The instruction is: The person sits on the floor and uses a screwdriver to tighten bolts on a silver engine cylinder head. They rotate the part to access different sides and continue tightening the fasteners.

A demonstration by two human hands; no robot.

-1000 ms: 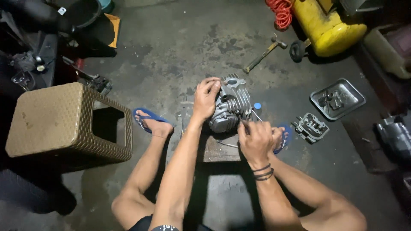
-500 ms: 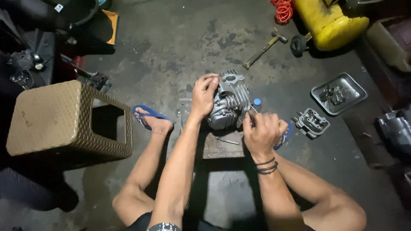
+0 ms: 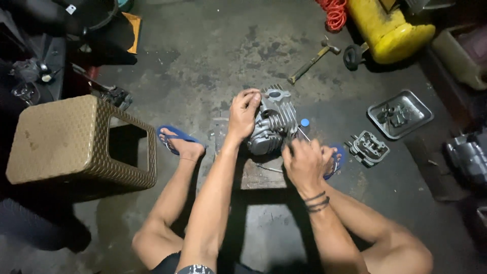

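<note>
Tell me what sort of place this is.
Likely a small engine repair workshop: a finned metal engine part under the hands on a stained concrete floor, a hammer, and a metal tray of small parts.

- Bare concrete floor (image 3: 213, 56) lies open beyond the finned engine cylinder head (image 3: 274, 122), as far as the hammer (image 3: 312, 62).
- My left side is hemmed in by the woven stool (image 3: 76, 142), beside my sandalled foot (image 3: 180, 144).
- On my right, the small engine cover (image 3: 369, 148) and metal tray (image 3: 401, 112) crowd the floor.
- The yellow tank (image 3: 388, 28) blocks the far right corner.
</note>
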